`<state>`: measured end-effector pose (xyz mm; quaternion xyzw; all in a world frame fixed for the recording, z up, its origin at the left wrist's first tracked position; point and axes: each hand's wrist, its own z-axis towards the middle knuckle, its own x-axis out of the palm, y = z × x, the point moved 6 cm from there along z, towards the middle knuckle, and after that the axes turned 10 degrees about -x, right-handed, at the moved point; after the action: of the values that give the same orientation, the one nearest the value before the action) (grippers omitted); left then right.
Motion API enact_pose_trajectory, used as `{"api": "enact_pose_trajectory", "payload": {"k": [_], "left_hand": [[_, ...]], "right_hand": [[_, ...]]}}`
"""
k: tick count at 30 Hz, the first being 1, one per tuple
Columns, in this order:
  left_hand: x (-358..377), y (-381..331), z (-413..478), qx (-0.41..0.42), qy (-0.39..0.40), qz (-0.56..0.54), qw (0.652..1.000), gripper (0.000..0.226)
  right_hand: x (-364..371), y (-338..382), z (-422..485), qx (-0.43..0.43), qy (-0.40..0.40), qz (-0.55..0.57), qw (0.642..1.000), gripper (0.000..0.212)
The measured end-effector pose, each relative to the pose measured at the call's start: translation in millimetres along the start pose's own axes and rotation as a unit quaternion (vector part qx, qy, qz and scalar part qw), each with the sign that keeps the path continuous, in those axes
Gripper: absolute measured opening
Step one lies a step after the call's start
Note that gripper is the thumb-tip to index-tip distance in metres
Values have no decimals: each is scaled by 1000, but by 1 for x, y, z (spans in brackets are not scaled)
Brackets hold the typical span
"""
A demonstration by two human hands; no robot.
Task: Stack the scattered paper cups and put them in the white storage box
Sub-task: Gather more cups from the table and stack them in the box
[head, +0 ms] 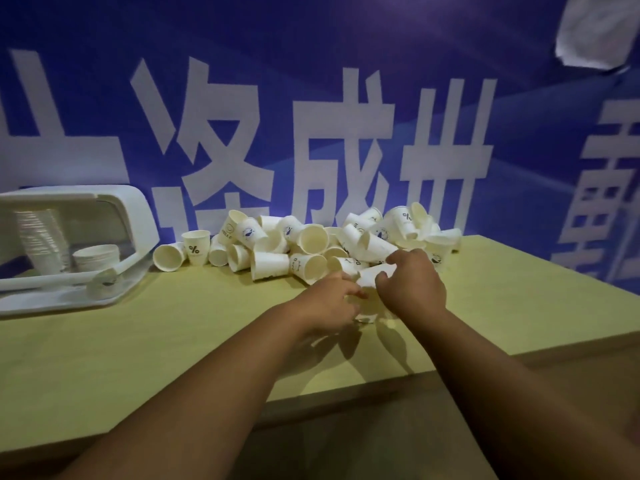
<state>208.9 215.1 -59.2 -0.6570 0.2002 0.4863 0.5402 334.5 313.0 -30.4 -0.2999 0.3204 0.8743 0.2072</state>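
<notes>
A heap of several white paper cups (311,240) with dark logos lies against the blue wall at the back of the table. Just in front of it, my left hand (329,306) and my right hand (412,285) meet around a short stack of cups (372,280). My right hand grips the stack's upper end, fingers curled over it. My left hand holds its lower part, which is mostly hidden. The white storage box (138,216) stands at the far left, with two stacks of cups (97,258) inside.
The yellow-green table (173,341) ends in a front edge close to me and a right edge past the heap. A blue banner with big white characters (329,140) forms the back wall. A white paper sheet (595,29) hangs at the top right.
</notes>
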Motion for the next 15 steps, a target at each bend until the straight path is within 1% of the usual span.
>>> {"api": "enact_pose_trajectory", "payload": {"k": [2, 5, 7, 10, 12, 15], "left_hand": [[8, -7, 5, 0, 9, 48, 999, 51], [10, -10, 6, -2, -14, 87, 996, 56], [5, -7, 4, -11, -39, 76, 996, 58], [-10, 5, -2, -29, -87, 70, 993, 60], [-26, 16, -7, -44, -127, 42, 990, 49], [-51, 37, -17, -46, -180, -5, 983, 8]], "right_hand": [[2, -16, -1, 22, 40, -30, 998, 31], [4, -31, -4, 45, 62, -43, 996, 15], [6, -35, -5, 53, 58, -44, 996, 9], [5, -25, -5, 25, 19, -35, 999, 19], [6, -12, -3, -6, -5, -3, 1000, 24], [13, 16, 1, -56, -21, 46, 997, 29]]}}
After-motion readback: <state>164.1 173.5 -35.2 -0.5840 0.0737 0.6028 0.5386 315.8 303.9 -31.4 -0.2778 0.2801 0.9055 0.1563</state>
